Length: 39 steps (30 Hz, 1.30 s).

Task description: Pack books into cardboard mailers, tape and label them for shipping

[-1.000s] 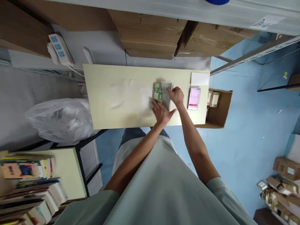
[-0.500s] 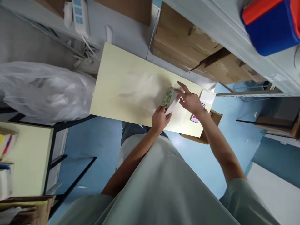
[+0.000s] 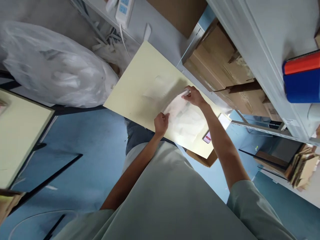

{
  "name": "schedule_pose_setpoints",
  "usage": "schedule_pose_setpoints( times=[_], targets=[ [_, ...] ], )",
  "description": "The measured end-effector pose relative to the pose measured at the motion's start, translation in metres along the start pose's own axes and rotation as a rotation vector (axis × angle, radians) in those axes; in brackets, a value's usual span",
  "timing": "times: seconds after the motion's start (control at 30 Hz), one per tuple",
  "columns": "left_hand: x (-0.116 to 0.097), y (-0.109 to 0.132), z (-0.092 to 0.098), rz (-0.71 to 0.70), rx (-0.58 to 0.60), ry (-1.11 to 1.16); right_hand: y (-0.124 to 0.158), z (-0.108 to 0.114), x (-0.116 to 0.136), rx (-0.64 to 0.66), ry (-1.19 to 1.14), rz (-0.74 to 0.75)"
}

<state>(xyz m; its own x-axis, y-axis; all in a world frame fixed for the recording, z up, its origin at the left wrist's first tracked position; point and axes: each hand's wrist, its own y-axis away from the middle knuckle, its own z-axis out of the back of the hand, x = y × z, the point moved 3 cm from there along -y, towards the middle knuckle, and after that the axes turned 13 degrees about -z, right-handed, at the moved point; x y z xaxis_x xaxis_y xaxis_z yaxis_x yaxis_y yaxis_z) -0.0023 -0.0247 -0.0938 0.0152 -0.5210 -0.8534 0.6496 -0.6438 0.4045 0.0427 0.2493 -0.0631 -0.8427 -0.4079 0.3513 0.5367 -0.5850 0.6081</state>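
A thin white sheet (image 3: 178, 108), possibly a plastic bag, is stretched between my two hands above the pale yellow tabletop (image 3: 145, 68). My left hand (image 3: 161, 124) is closed on its near end, fingers curled inward. At the far end, my right hand (image 3: 194, 96) pinches the sheet between thumb and fingers. Below it, more thin white material (image 3: 191, 128) lies on the tabletop. Close to my right forearm lies a phone (image 3: 207, 137) with its screen lit, and a white card or paper (image 3: 224, 121) is at the table's right end.
A large translucent bag (image 3: 62, 70) of white material bulges at the left. Cardboard boxes (image 3: 220, 63) stand behind the table, under a shelf. A power strip (image 3: 123, 11) sits at the back. One open carton (image 3: 203, 158) is below the table's right end.
The green-printed white item that was between my hands no longer shows. My right hand's spread fingers have closed on the sheet's far end. The view has turned.
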Motion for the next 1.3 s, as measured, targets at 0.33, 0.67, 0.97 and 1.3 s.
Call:
schedule_pose_setpoints(
  times=[0.33, 0.67, 0.97, 1.3],
  targets=[
    [-0.004, -0.020, 0.025, -0.064, 0.012, -0.382, -0.013, -0.020, 0.019, -0.118, 0.228, -0.129],
    [-0.034, -0.003, -0.025, -0.386, 0.073, -0.355, 0.062, -0.045, -0.038, -0.285, -0.015, -0.172],
    [-0.030, -0.015, -0.022, -0.353, 0.144, -0.314, 0.089, -0.025, -0.014, -0.224, 0.472, 0.151],
    [-0.022, -0.043, 0.066, -0.238, 0.226, 0.032, 0.060, 0.027, 0.066, -0.229, 0.516, 0.365]
  ],
)
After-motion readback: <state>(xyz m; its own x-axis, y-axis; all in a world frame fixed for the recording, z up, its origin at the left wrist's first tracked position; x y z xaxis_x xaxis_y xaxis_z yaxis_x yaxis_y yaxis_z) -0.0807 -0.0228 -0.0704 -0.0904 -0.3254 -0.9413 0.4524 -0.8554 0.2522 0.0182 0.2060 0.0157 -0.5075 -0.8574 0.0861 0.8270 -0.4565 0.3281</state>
